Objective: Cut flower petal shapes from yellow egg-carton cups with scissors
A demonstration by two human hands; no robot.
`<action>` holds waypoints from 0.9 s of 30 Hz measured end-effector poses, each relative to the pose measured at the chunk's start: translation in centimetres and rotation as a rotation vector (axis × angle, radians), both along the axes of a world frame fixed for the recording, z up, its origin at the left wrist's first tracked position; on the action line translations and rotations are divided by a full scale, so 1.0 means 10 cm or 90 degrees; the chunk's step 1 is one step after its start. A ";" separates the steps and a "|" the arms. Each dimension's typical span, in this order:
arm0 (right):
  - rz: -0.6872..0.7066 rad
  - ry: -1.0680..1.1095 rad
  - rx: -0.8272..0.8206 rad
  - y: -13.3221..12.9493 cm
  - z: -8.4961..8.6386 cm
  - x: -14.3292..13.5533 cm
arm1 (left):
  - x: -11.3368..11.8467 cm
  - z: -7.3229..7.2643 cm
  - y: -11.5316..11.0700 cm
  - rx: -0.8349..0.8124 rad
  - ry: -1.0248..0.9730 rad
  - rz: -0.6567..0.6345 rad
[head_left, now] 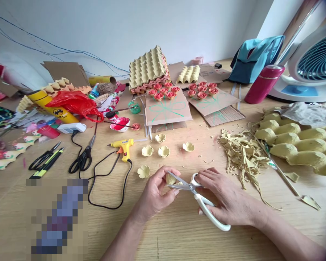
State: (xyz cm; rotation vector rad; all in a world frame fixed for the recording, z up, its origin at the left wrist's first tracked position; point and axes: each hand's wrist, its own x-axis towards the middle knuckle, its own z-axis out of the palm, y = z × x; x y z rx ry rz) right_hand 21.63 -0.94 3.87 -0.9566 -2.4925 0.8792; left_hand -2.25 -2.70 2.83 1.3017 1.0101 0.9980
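Observation:
My left hand (158, 194) pinches a small yellow egg-carton cup (170, 178) between thumb and fingers, low over the table. In my right hand (222, 195) is a pair of white-handled scissors (211, 214), thumb and fingers through the loops. Their blades are spread apart, pointing left, with the cup between them. Just beyond my hands lie several cut flower-shaped cups, among them one (143, 172) beside my left hand and another (188, 146) farther back. To the right sits a heap of yellow carton scraps (240, 156).
A yellow glue gun (125, 148) with its black cord lies left, near black scissors (83, 157) and a cutter (47, 164). Red carton flowers (163, 95) stand on cardboard behind. Egg trays (301, 141), a magenta bottle (264, 84) and a fan (312, 69) occupy the right.

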 end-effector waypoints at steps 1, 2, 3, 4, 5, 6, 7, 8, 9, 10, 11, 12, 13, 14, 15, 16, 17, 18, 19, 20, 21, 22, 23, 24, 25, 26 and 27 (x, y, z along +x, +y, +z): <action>0.003 0.001 0.001 0.00 0.00 0.00 | 0.00 -0.01 0.00 0.000 0.002 -0.001; 0.007 0.001 0.002 0.01 0.00 0.00 | -0.01 -0.01 0.00 0.000 0.005 -0.002; 0.011 -0.001 0.002 0.01 -0.01 0.00 | -0.01 -0.02 0.00 0.001 0.006 -0.002; 0.014 -0.003 0.004 0.01 -0.01 0.00 | -0.01 -0.02 0.00 0.001 0.007 -0.001; 0.016 -0.006 0.006 0.01 -0.01 0.00 | -0.01 -0.01 0.00 0.000 0.007 -0.001; 0.017 -0.010 0.008 0.01 -0.01 0.00 | -0.01 -0.01 0.00 -0.001 0.005 0.000; 0.017 -0.013 0.011 0.01 -0.01 0.00 | 0.00 0.00 0.00 -0.002 0.003 0.001; 0.017 -0.014 0.012 0.01 -0.01 0.00 | 0.00 0.00 0.00 -0.004 0.002 0.001; 0.018 -0.015 0.015 0.01 -0.01 0.01 | 0.00 0.01 0.00 -0.006 0.001 0.002; 0.018 -0.014 0.016 0.01 -0.01 0.01 | 0.00 0.01 0.00 -0.007 -0.001 0.003; 0.018 -0.012 0.017 0.01 -0.01 0.01 | 0.00 0.01 0.00 -0.008 -0.002 0.004; 0.017 -0.010 0.018 0.00 -0.02 0.00 | 0.00 0.01 0.00 -0.009 -0.003 0.004; 0.017 -0.008 0.019 0.00 -0.02 0.00 | 0.00 0.02 0.00 -0.009 -0.004 0.004; 0.017 -0.006 0.021 0.00 -0.02 0.00 | 0.00 0.02 0.00 -0.009 -0.005 0.004; 0.019 -0.004 0.023 0.01 -0.03 0.00 | 0.00 0.02 0.00 -0.010 -0.007 0.003; 0.022 -0.003 0.024 0.01 -0.03 0.00 | 0.00 0.01 0.00 -0.012 -0.008 0.002; 0.025 -0.003 0.024 0.01 -0.04 0.00 | 0.00 0.01 -0.01 -0.014 -0.010 0.001; 0.027 -0.002 0.023 0.01 -0.04 0.00 | 0.00 0.01 -0.01 -0.016 -0.013 0.002; 0.028 -0.001 0.021 0.01 -0.05 0.00 | 0.00 0.01 -0.01 -0.018 -0.017 0.001; 0.029 -0.001 0.019 0.01 -0.05 0.00 | 0.00 0.01 -0.01 -0.022 -0.022 0.000; 0.030 0.000 0.017 0.01 -0.05 0.00 | -0.01 0.01 -0.01 -0.028 -0.031 -0.002; 0.030 0.001 0.015 0.01 -0.05 0.00 | -0.01 0.01 -0.01 -0.038 -0.045 -0.006; 0.030 0.002 0.014 0.00 -0.05 0.01 | -0.01 0.02 -0.01 -0.051 -0.064 -0.010; 0.030 0.002 0.014 0.00 -0.04 0.01 | -0.01 0.03 -0.01 -0.065 -0.086 -0.014; 0.030 0.002 0.013 0.00 -0.04 0.01 | 0.00 0.03 -0.01 -0.080 -0.110 -0.019; 0.030 0.003 0.013 -0.01 -0.04 0.01 | 0.00 0.04 -0.01 -0.094 -0.132 -0.021; 0.031 0.004 0.011 -0.01 -0.03 0.01 | 0.00 0.05 -0.01 -0.106 -0.152 -0.022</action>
